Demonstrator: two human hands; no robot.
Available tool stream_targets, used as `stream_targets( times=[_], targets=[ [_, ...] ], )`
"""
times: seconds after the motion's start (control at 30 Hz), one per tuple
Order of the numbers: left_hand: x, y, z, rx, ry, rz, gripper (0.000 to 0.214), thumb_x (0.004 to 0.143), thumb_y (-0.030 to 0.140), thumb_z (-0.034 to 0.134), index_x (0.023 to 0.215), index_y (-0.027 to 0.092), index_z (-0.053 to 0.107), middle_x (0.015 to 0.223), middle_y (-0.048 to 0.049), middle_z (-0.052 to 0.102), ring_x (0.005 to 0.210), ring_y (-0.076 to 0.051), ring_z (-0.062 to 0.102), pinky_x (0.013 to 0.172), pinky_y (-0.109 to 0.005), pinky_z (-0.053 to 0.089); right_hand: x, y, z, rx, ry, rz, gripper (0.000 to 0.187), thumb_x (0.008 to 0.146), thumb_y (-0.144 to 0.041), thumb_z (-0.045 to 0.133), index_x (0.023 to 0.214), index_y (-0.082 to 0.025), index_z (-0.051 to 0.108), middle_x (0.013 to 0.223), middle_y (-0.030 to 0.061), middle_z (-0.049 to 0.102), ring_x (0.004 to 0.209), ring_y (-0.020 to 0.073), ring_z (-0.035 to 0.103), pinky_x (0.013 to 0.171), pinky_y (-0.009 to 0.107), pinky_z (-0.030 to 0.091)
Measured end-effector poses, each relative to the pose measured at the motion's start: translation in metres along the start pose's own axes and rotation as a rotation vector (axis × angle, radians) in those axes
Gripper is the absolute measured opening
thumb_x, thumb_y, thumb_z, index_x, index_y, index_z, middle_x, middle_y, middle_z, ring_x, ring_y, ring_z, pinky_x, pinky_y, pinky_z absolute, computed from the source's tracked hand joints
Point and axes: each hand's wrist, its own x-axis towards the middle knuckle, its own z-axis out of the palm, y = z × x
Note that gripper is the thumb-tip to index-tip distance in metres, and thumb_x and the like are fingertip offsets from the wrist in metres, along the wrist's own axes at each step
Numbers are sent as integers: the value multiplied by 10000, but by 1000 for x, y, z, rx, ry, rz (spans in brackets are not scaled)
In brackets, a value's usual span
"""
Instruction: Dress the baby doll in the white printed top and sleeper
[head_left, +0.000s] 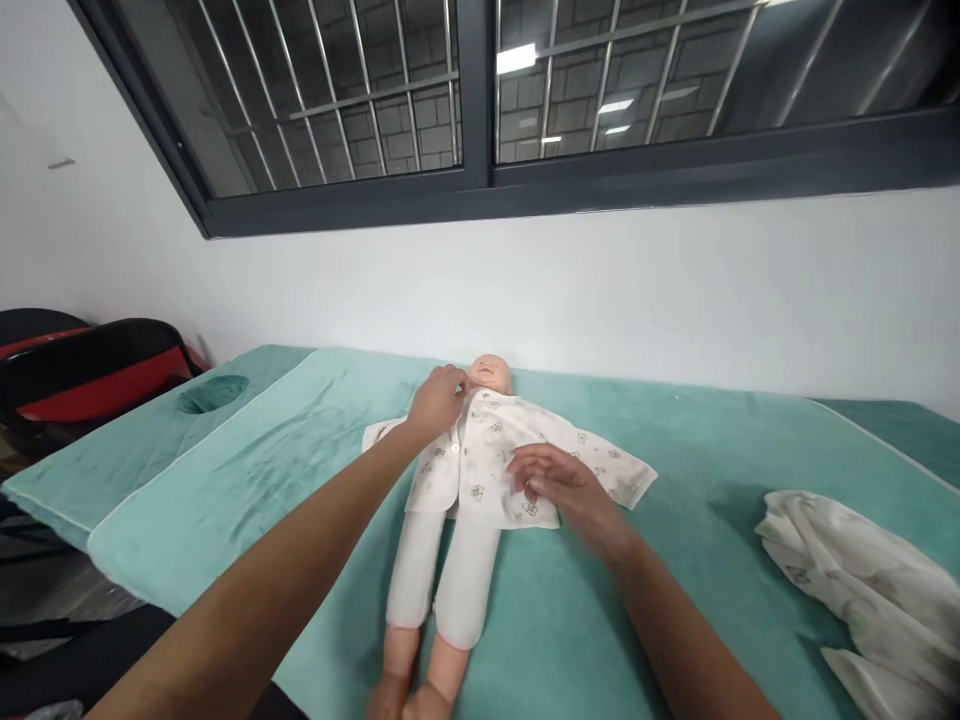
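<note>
A baby doll [491, 374] lies on its back on the green bed cover, head toward the wall, with white legs [466, 585]. It is dressed in a white printed baby shirt [495, 455]; a button shows on the front and one sleeve spreads out to the right. My left hand [439, 402] is at the collar beside the doll's neck, fingers bent together on the cloth; its fingertips are partly hidden. Above the shirt's right side is my right hand [559, 482], slightly blurred, its fingers curved and apart with nothing visibly in them.
A crumpled white printed cloth [862, 590] lies on the green cover [667, 590] at the right. At the left, the bed has a round hole [212, 394], and black and red chairs [97, 385] stand beyond it. A white wall [585, 290] with a barred window rises behind.
</note>
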Motion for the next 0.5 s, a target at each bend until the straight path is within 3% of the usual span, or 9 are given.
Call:
stream_targets(
  times=[0.07, 0.13, 0.23, 0.33, 0.37, 0.43, 0.5],
  targets=[
    [-24, -7, -17, 5, 55, -10, 184, 806, 93, 482, 856, 211, 614, 949, -46, 652, 954, -185, 562, 871, -333, 483, 3, 4, -6, -126, 164, -29, 264, 877, -401, 620, 1081, -235, 636, 1085, 80, 668, 944, 195, 621, 817, 329, 505],
    [-67, -15, -39, 19, 173, -59, 188, 851, 127, 473, 948, 228, 598, 1013, -54, 641, 997, -192, 575, 896, -348, 493, 5, 7, -8, -229, 261, -33, 285, 875, -425, 608, 1100, -250, 631, 1185, 75, 642, 1105, 232, 584, 970, 388, 466],
    [-165, -30, -73, 129, 436, -211, 132, 908, 202, 433, 950, 239, 552, 1000, -70, 615, 995, -225, 580, 920, -421, 482, 8, 16, -3, -495, 239, -49, 463, 876, -475, 576, 1299, -288, 547, 1443, 60, 484, 1349, 273, 413, 1148, 472, 308],
    [-283, -51, -97, 258, 653, -400, 82, 886, 247, 464, 919, 226, 536, 972, -76, 582, 952, -246, 577, 877, -449, 491, 12, 29, 7, -755, 77, -94, 605, 889, -529, 517, 1439, -305, 404, 1584, 36, 274, 1465, 275, 222, 1207, 513, 180],
    [-322, -58, -102, 290, 670, -511, 99, 864, 273, 484, 925, 228, 549, 978, -73, 586, 947, -248, 582, 865, -441, 501, 12, 33, 12, -799, 33, -105, 623, 893, -540, 501, 1458, -310, 373, 1602, 29, 226, 1475, 278, 193, 1208, 523, 174],
    [-389, -74, -110, 309, 593, -691, 159, 828, 306, 473, 932, 236, 570, 999, -81, 598, 961, -272, 596, 865, -458, 510, 11, 40, 20, -869, -4, -142, 642, 894, -550, 487, 1475, -323, 336, 1612, 19, 190, 1478, 291, 179, 1200, 540, 195],
    [-441, -89, -117, 377, 514, -858, 185, 817, 305, 454, 960, 260, 563, 1047, -85, 602, 1031, -297, 588, 926, -480, 489, 4, 43, 27, -927, 4, -205, 661, 878, -555, 506, 1476, -336, 326, 1598, 20, 230, 1464, 316, 218, 1185, 560, 239]
  ],
)
